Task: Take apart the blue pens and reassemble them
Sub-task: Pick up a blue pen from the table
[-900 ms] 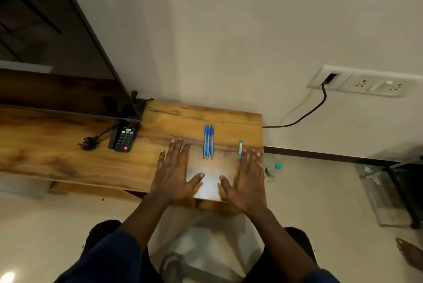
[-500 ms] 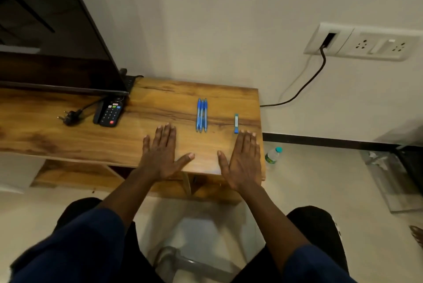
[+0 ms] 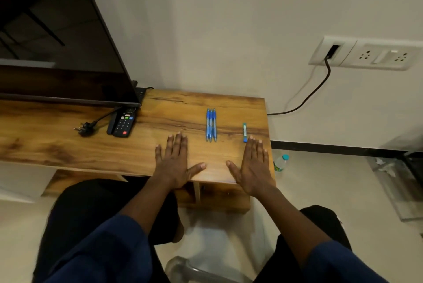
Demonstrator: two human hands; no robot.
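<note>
1. Sleeves of dark blue cloth point(image 3: 109, 243) cover both forearms, which reach forward from the bottom of the view over dark trousers.
2. The left hand point(image 3: 175, 163) lies palm down on the wooden bench point(image 3: 68, 145), fingers straight and together, thumb spread inward; its grip is released and holds nothing.
3. The right hand point(image 3: 255, 168) lies flat near the bench's right corner, thumb spread toward the left hand, grip likewise released.
4. Three blue plastic pens point(image 3: 211, 124) lie side by side, touching, just beyond and between the hands, pointing away from the person.
5. A small blue-green stick-shaped item point(image 3: 244, 132) lies just beyond the right fingertips.
6. Farther left sit a black remote control point(image 3: 123, 123) and a loose black plug point(image 3: 84, 127).
7. A dark television screen point(image 3: 57, 42) stands at the back left; a white wall socket panel point(image 3: 370, 56) with a black cable sits on the right wall, and a clear plastic bottle point(image 3: 281, 163) stands on the floor.
</note>
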